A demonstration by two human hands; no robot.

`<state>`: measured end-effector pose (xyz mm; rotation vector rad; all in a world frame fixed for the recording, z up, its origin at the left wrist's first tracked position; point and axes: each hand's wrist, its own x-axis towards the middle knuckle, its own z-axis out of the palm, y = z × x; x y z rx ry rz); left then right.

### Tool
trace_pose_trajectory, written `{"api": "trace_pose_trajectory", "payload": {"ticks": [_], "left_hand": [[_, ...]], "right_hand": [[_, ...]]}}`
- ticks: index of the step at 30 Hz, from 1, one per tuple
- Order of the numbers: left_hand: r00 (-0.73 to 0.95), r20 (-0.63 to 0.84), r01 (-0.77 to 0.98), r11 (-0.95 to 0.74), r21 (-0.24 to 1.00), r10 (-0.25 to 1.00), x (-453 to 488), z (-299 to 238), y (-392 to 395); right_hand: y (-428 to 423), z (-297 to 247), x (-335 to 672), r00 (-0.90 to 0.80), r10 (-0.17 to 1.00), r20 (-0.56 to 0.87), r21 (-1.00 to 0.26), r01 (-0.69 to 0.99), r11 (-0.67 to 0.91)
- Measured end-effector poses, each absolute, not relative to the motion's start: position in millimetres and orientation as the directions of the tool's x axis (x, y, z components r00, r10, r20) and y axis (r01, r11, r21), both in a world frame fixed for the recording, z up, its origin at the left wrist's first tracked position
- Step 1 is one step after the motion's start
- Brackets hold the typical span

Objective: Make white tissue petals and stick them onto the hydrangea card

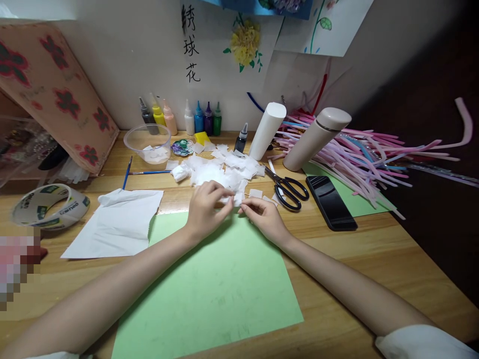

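Worktop [377, 259] of yellowish wood meets a pale wall [112, 55] hung with drawings, one bearing a yellow flower [245, 44]. Small paint bottles [198, 121] line the wall's foot behind a clear bowl [129, 142]; a white cylinder [267, 132] and a beige flask [314, 142] stand to their right, before a heap of pink and lilac fuzzy stems [359, 159].

White paper scraps [213, 172] lie heaped just beyond the far edge of a green sheet [220, 284], with the two hands at the near side of the heap. Left hand [208, 212]: fingers bent, index and thumb converging near a small white piece; whether its grip is clamped on that piece, I cannot tell. Right hand [266, 220]: thumb and index tips brought close together just beside the same piece; what sits between them is too small to make out.

Green paper spreads between the forearms toward the near side. A white sheet [119, 224] overlaps its left edge, near a tape roll [71, 217]. Black scissors [279, 180] and a phone [332, 203] lie right of the right hand; past them, wood runs to the slanting right edge.
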<state>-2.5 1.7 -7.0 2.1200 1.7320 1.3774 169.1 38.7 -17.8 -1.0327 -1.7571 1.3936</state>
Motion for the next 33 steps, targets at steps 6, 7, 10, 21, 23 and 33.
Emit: {"api": "trace_pose_trajectory", "payload": {"ticks": [6,7,10,21,23,33], "left_hand": [[0.110,0.576,0.735,-0.457,0.501,0.810,0.2,-9.9,0.8],[0.108,0.577,0.735,-0.456,0.502,0.810,0.1,-10.4,1.4],[0.104,0.574,0.734,-0.452,0.506,0.812,-0.1,-10.9,2.2],[0.100,0.561,0.717,-0.451,0.532,0.821,-0.5,-11.4,1.8],[0.099,0.557,0.713,-0.449,0.538,0.825,-0.3,-11.2,1.6],[0.134,0.522,0.710,-0.449,0.543,0.843,-0.5,-10.4,0.6]], "right_hand": [[39.4,-18.3,169.4,-0.477,0.879,0.029,-0.979,0.163,0.121],[39.3,-18.5,169.5,-0.473,0.881,0.024,-0.979,0.165,0.116],[39.1,-19.3,169.7,-0.466,0.884,0.019,-0.980,0.166,0.108],[38.6,-17.7,169.3,-0.481,0.876,0.038,-0.977,0.166,0.134],[38.7,-18.2,169.3,-0.486,0.873,0.039,-0.977,0.165,0.136],[38.7,-19.7,170.3,-0.481,0.875,0.049,-0.966,0.199,0.163]]}}
